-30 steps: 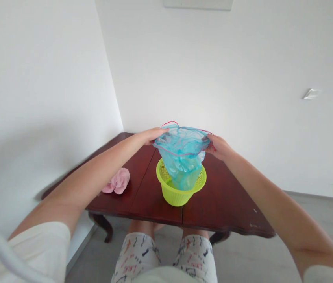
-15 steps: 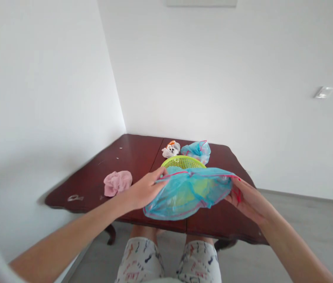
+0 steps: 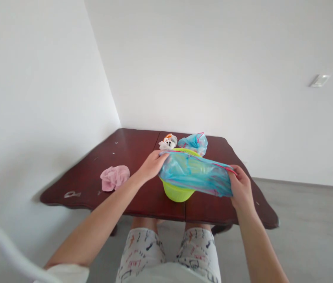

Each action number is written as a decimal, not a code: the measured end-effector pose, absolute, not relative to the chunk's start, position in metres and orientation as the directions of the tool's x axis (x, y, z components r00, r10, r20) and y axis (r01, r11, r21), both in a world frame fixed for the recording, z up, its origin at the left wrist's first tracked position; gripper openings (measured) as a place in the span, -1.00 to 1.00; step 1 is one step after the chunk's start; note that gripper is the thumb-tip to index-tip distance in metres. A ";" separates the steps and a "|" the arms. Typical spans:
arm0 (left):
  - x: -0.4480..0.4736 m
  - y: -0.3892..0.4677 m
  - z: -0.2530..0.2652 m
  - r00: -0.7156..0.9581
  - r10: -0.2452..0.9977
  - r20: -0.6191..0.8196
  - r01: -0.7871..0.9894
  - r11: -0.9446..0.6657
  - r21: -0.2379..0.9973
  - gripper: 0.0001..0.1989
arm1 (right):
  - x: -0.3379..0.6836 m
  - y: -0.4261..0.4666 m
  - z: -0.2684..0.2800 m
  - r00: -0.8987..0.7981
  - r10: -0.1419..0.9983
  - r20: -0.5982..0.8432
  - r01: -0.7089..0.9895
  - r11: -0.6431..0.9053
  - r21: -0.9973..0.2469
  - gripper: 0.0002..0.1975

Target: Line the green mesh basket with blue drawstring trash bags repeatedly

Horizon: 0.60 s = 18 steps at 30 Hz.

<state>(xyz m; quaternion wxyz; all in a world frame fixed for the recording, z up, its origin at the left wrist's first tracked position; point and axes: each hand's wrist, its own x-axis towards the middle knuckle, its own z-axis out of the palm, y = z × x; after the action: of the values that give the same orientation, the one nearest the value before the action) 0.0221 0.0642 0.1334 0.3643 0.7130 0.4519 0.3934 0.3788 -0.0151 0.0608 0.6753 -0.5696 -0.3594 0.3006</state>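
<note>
A translucent blue plastic bag (image 3: 196,175) with a red drawstring is stretched sideways between my two hands. My left hand (image 3: 152,165) is closed on its left end, and my right hand (image 3: 240,184) grips the right end by the red cord. Behind and below the bag stands a yellow-green plastic basket (image 3: 178,193) with a perforated rim. The bag hides much of the basket, so its contents cannot be made out.
On the dark red wooden table (image 3: 143,202) a crumpled pink cloth (image 3: 115,178) lies to the left. Behind the basket sit a crumpled white-and-orange plastic bag (image 3: 168,142) and another blue bag (image 3: 194,143). White walls border the table's back and left.
The bag has risen and been pulled into a narrower, flatter band, uncovering the basket's lower front. My right hand has turned upward around its end. The view has shifted slightly.
</note>
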 end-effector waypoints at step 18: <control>-0.035 0.053 0.057 0.064 0.968 0.242 0.350 -0.249 0.903 -0.67 | 0.354 -0.005 0.006 0.334 0.926 0.176 0.214 0.107 -0.971 -0.43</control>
<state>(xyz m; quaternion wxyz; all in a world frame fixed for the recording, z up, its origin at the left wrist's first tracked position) -0.0353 0.0527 0.0569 0.3393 0.6458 0.5104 0.4553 0.3543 -0.0053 0.0060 0.5655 -0.5893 -0.4834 0.3149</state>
